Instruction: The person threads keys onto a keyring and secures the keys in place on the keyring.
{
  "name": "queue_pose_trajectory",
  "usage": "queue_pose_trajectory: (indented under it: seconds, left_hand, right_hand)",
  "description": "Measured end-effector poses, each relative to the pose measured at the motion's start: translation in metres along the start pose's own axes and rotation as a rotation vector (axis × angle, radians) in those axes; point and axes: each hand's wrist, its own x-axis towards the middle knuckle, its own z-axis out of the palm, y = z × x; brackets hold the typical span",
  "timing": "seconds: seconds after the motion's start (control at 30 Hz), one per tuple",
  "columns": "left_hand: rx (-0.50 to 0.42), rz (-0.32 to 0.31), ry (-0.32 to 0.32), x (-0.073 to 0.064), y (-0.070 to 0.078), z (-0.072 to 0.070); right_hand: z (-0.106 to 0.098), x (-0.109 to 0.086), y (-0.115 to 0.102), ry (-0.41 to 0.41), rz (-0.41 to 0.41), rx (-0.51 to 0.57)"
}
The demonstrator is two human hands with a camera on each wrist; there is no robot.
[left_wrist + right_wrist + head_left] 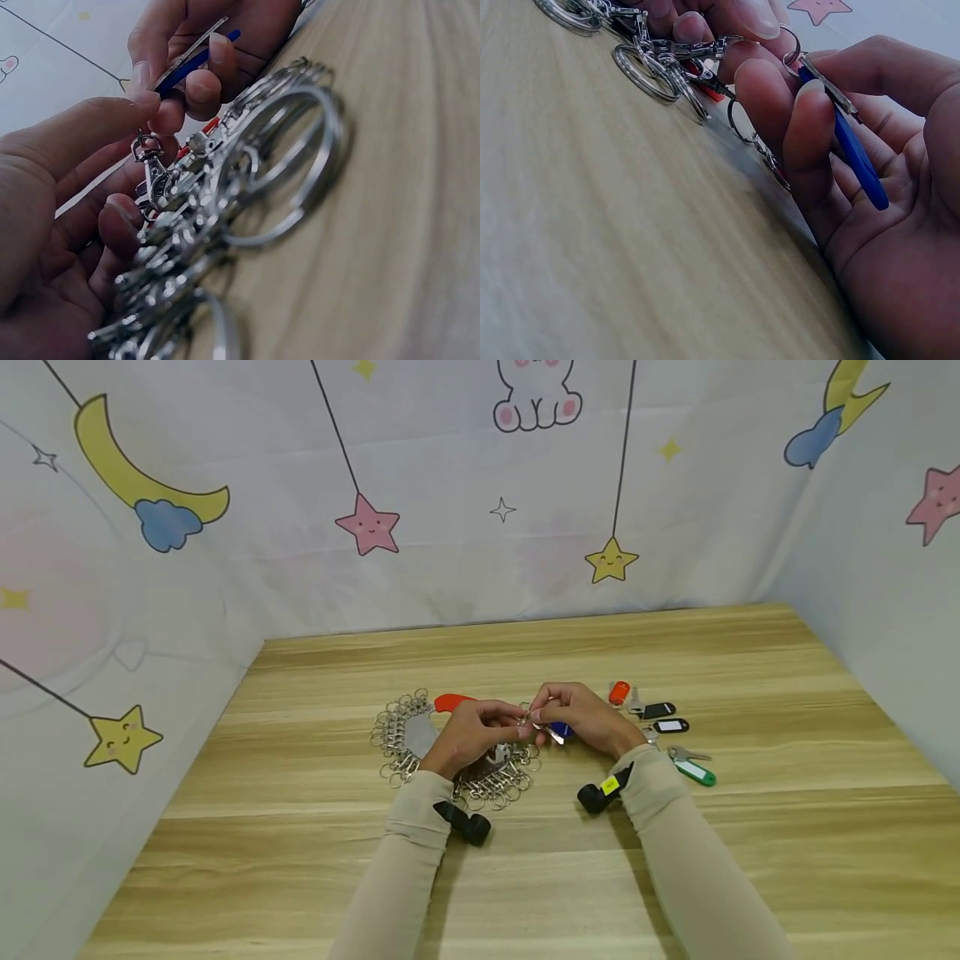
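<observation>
Cartoon-printed cloth hung behind the wooden table. The left hand, hiding part of a clip-fringed grey disc, pinched a metal ring; just beside it, the right hand pinched a half-covered blue tag and key.

Wood-grain tbl — white star-print cloth bkgd

Clips lie left on the table, keys right — left hand over clips, right hand between.
</observation>
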Motion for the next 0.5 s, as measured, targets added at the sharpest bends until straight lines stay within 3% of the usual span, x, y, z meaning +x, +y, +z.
queue_pose_trajectory:
  seconds: [0.5]
  left_hand:
    - [0.005, -0.022, 0.011, -0.0005, 0.0015, 0.0007]
  right_hand:
    - [0.0002, 0.0001, -0.001, -0.015, -0.007, 0.013]
